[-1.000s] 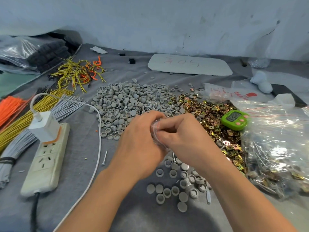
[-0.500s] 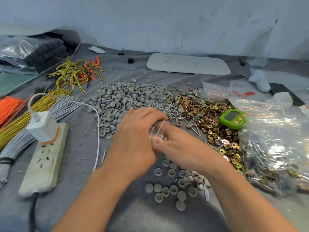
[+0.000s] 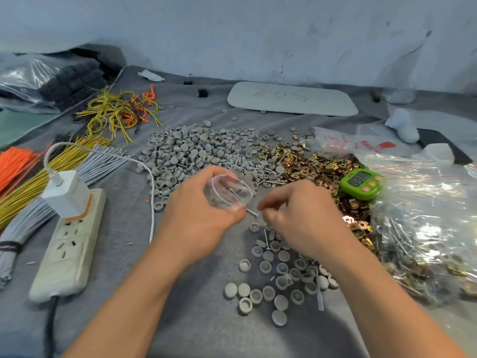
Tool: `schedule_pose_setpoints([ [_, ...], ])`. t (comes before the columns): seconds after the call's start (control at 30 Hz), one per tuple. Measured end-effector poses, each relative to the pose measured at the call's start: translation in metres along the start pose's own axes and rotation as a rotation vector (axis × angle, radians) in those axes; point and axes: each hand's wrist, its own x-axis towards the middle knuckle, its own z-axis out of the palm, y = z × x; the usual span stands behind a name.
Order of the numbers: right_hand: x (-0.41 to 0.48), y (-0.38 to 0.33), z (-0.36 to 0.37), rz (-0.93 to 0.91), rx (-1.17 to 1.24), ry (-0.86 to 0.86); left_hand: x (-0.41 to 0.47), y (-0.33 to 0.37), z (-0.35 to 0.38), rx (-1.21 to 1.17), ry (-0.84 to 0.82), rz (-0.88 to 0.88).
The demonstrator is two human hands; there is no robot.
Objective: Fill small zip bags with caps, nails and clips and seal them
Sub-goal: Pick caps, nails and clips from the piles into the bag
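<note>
My left hand [image 3: 196, 218] grips a small clear zip bag [image 3: 228, 193] with a red seal line, its mouth held open toward the right. Several nails show inside it. My right hand [image 3: 302, 218] hovers just right of the bag with curled, blurred fingers; what they hold is unclear. A single nail [image 3: 251, 212] lies between the bag's mouth and those fingertips. Beyond the hands is a big heap of grey caps [image 3: 196, 151]; a smaller group of caps [image 3: 273, 280] lies under my right wrist. Brass clips [image 3: 309, 169] and loose nails [image 3: 271, 177] spread to the right.
A white power strip [image 3: 69, 244] with a charger lies at left beside bundles of orange, yellow and grey wires [image 3: 38, 171]. A green timer [image 3: 361, 183] and large bags of filled packets [image 3: 426, 228] sit at right. A white board [image 3: 291, 102] lies at the back.
My right hand's fingers have come out of the bag's mouth and moved to the right. My left hand keeps the bag, now spread open and turned toward the right.
</note>
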Motion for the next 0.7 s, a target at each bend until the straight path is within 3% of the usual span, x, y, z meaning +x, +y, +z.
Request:
schedule_pose_setpoints([
  [0.13, -0.001, -0.011, 0.014, -0.028, -0.253, -0.087, -0.001, 0.005, 0.0, -0.053, -0.038, 0.003],
  [0.37, 0.003, -0.014, 0.008, 0.084, -0.233, -0.002, -0.005, 0.007, 0.0, 0.047, -0.061, 0.032],
  [0.57, 0.003, -0.012, 0.004, 0.058, -0.296, -0.204, -0.004, 0.006, 0.0, 0.056, -0.056, 0.039],
  [0.7, -0.001, -0.012, 0.008, -0.038, -0.352, -0.161, -0.004, 0.006, 0.001, 0.074, -0.077, 0.041],
])
